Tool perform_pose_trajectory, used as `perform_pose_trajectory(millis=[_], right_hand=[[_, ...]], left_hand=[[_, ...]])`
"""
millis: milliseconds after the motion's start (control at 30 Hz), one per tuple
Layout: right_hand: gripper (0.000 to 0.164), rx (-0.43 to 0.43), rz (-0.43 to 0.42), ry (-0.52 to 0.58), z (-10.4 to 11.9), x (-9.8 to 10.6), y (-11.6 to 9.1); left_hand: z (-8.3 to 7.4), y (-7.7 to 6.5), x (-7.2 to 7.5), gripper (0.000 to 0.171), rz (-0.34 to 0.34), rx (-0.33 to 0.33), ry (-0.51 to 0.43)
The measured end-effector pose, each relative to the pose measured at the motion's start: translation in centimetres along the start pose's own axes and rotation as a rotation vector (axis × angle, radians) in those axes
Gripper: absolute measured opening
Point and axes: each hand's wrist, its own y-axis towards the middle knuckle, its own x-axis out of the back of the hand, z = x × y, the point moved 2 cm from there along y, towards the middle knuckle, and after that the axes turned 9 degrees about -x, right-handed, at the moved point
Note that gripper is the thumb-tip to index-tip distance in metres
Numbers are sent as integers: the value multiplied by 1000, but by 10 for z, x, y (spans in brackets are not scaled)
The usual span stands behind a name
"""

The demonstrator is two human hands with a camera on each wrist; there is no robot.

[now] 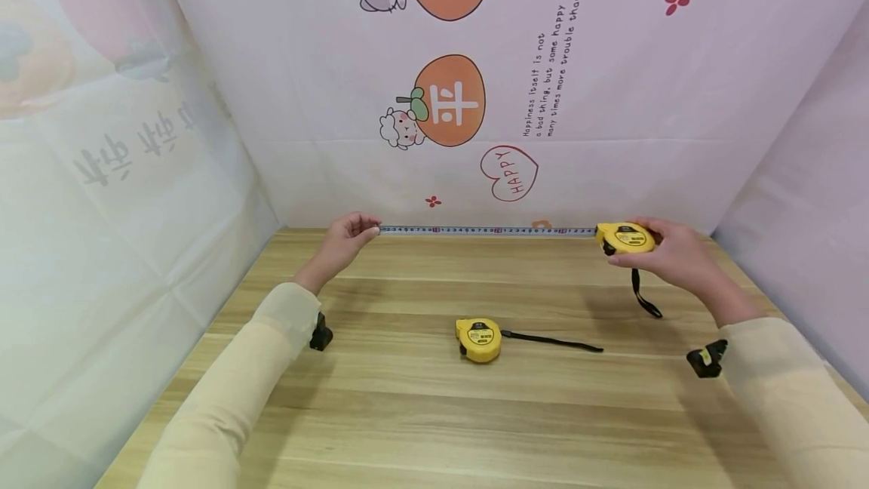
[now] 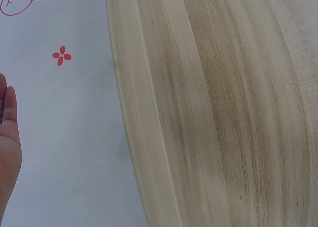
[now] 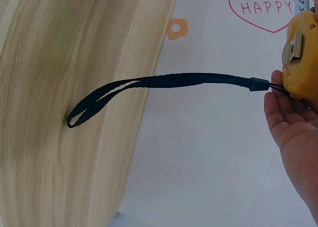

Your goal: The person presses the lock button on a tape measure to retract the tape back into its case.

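Head cam: L hand [image 1: 348, 238] pinches the end of the blade [image 1: 485, 231], R hand [image 1: 679, 251] grips the yellow tape measure [image 1: 626, 238]; blade runs btwn them along the back edge of the table [image 1: 380, 413]. Main risk: L pinch looks slight, so a slip could let the blade snap back twd R hand; can't tell if it's locked. 2nd tape measure [image 1: 479, 339] lies nearer, mid-table, well apart from both.

The tape measures [image 1: 626, 238] look plastic, the table [image 1: 380, 421] grained wood.
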Motion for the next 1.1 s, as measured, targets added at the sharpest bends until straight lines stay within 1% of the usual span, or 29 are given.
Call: perform_pose_trajectory(millis=[233, 467, 733, 1100], right_hand=[[93, -7, 7, 7, 1, -1, 2], [94, -12, 20, 8, 1, -2, 5], [94, -2, 1, 9, 1, -4, 5], [97, -11, 6, 17, 2, -7, 4]], left_hand=[[-1, 1, -1, 26, 1, -12, 4], [-1, 2, -2, 23, -6, -16, 2], [-2, 1, -3, 24, -3, -16, 2], [-2, 3, -7, 23, -4, -30, 0]])
